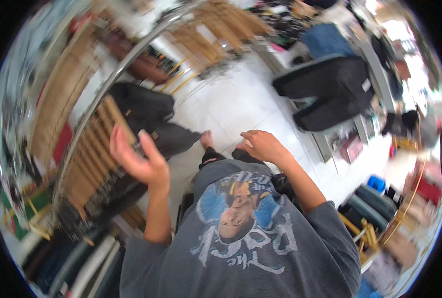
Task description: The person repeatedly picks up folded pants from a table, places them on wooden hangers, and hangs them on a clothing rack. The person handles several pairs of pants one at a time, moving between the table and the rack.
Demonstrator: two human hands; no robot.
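My left hand is raised at the left with its fingers apart, and no object shows between them. Just behind its fingertips stands a row of brown hangers on a curved metal rail. Dark garments hang close by, some with small metallic-looking details. In front of my body, at centre right, my right hand hovers over the pale floor with its fingers slightly bent, holding nothing visible. Beyond it, black trousers lie over the edge of a grey table or shelf unit. The hangers are blurred.
More brown hangers or boards line the far side beside a heap of dark items. A blue folded cloth rests near the trousers. Dark rolls, a blue object and a pink box stand at the right.
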